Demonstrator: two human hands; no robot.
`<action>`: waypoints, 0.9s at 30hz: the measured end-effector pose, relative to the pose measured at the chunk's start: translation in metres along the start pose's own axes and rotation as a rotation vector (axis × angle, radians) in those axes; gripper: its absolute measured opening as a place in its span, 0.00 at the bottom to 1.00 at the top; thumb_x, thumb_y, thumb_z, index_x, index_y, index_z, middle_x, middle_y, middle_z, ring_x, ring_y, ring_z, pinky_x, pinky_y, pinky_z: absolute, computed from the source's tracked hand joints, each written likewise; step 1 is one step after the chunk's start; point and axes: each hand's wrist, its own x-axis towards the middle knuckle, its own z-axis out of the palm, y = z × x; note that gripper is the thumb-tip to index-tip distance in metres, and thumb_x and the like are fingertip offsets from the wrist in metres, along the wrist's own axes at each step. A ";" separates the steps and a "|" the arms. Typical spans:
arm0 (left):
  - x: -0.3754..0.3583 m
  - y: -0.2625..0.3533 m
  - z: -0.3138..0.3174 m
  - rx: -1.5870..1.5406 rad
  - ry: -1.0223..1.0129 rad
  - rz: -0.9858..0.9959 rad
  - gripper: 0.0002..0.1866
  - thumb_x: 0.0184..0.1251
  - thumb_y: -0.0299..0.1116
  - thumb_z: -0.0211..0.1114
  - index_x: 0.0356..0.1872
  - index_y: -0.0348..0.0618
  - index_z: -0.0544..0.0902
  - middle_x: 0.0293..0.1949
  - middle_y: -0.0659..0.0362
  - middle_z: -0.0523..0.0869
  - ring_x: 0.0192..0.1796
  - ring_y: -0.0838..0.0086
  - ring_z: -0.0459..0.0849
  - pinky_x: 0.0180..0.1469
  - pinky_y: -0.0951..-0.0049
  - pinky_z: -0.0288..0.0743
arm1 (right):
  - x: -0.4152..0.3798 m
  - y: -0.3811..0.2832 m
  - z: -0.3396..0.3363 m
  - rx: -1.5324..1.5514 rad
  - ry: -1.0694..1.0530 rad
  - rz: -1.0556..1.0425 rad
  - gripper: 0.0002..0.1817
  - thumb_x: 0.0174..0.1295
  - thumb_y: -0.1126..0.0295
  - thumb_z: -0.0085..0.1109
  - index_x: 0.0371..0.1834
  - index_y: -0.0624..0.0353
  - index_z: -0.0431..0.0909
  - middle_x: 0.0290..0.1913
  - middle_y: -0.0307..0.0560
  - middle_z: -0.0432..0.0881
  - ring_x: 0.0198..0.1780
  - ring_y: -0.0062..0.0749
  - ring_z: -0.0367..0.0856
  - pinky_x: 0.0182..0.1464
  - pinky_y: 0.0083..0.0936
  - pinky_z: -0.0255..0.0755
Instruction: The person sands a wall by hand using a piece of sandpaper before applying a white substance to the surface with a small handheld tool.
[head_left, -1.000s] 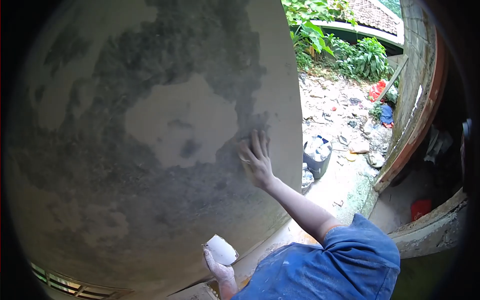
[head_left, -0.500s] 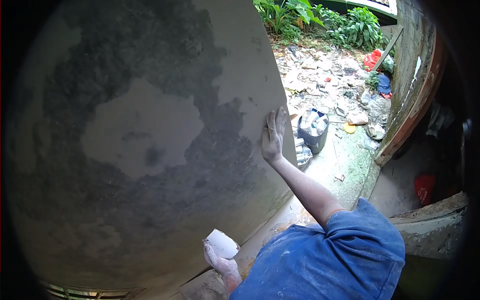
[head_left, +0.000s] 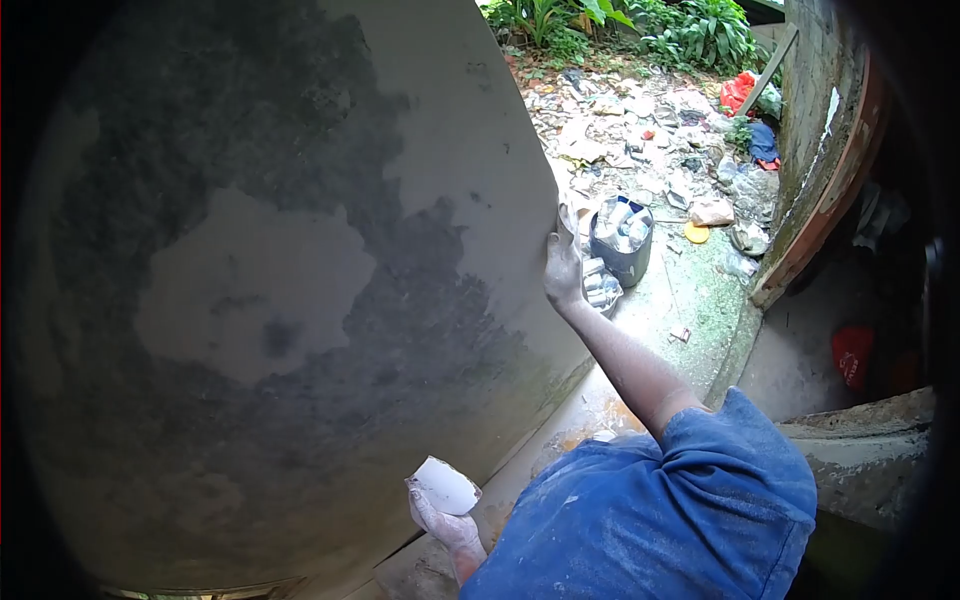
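Note:
My left hand [head_left: 447, 525], pale with dust, is closed around a white rectangular piece [head_left: 445, 487] with worn, dirty edges, low in front of the wall. The piece's exact kind is not clear. My right hand [head_left: 565, 265] is at the right-hand edge of the grey wall [head_left: 430, 130], fingers stretched upward along the edge and thumb apart on the wall's face. Part of the fingers is hard to make out there. The wall has dark, rough patches around a paler smooth patch [head_left: 255, 290].
Past the wall's edge stand a dark bucket [head_left: 625, 262] filled with containers and a bag of cans [head_left: 600, 287]. Litter [head_left: 640, 130] covers the ground, with plants [head_left: 700, 40] behind. A concrete wall [head_left: 815, 150] rises at right; a red bag [head_left: 851, 355] lies in shade.
My right hand has moved from flat on the wall's face onto its right edge. The view has shifted slightly, and the left hand still holds the white piece in place.

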 end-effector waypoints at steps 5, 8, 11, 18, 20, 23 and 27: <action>0.002 0.003 0.005 -0.003 -0.037 -0.037 0.24 0.73 0.52 0.48 0.48 0.40 0.77 0.37 0.54 0.83 0.31 0.66 0.83 0.25 0.66 0.78 | 0.030 -0.006 -0.004 0.195 0.013 0.065 0.23 0.78 0.63 0.39 0.71 0.62 0.63 0.66 0.65 0.70 0.71 0.50 0.65 0.71 0.38 0.57; 0.004 0.006 0.012 0.012 -0.042 -0.019 0.24 0.72 0.52 0.48 0.48 0.40 0.78 0.37 0.54 0.83 0.32 0.66 0.83 0.27 0.67 0.79 | 0.079 -0.063 -0.025 0.308 -0.263 0.345 0.24 0.79 0.61 0.38 0.68 0.68 0.65 0.62 0.59 0.75 0.65 0.40 0.71 0.69 0.32 0.59; 0.007 -0.002 0.008 0.018 -0.057 -0.006 0.24 0.72 0.52 0.48 0.48 0.40 0.78 0.37 0.54 0.83 0.33 0.66 0.83 0.28 0.67 0.79 | 0.068 -0.050 -0.020 0.243 -0.133 0.187 0.21 0.78 0.60 0.40 0.62 0.67 0.69 0.53 0.61 0.78 0.57 0.44 0.75 0.62 0.36 0.65; 0.010 -0.021 -0.001 0.021 0.023 -0.015 0.24 0.72 0.52 0.49 0.48 0.40 0.78 0.38 0.54 0.83 0.34 0.67 0.84 0.29 0.66 0.79 | 0.059 -0.003 -0.008 0.138 0.037 -0.019 0.24 0.79 0.58 0.37 0.65 0.66 0.69 0.56 0.59 0.79 0.61 0.47 0.73 0.64 0.39 0.64; 0.010 -0.022 -0.002 0.007 0.020 -0.004 0.24 0.72 0.52 0.49 0.49 0.40 0.78 0.38 0.54 0.83 0.35 0.67 0.84 0.31 0.66 0.80 | 0.085 -0.077 -0.027 0.519 -0.205 0.197 0.24 0.79 0.62 0.35 0.68 0.71 0.65 0.64 0.56 0.73 0.66 0.36 0.68 0.69 0.30 0.59; 0.004 -0.010 0.009 -0.009 0.028 -0.016 0.24 0.73 0.52 0.49 0.49 0.39 0.78 0.39 0.53 0.83 0.36 0.66 0.84 0.34 0.66 0.80 | 0.086 -0.060 -0.016 0.398 -0.180 0.148 0.24 0.80 0.62 0.35 0.67 0.70 0.65 0.63 0.55 0.73 0.65 0.35 0.69 0.67 0.29 0.61; 0.003 -0.012 0.008 0.003 0.050 -0.041 0.24 0.73 0.52 0.49 0.49 0.39 0.78 0.39 0.54 0.83 0.37 0.66 0.84 0.36 0.67 0.80 | 0.055 -0.011 -0.015 0.271 -0.088 0.016 0.24 0.80 0.62 0.34 0.65 0.71 0.67 0.63 0.57 0.73 0.65 0.39 0.69 0.69 0.32 0.59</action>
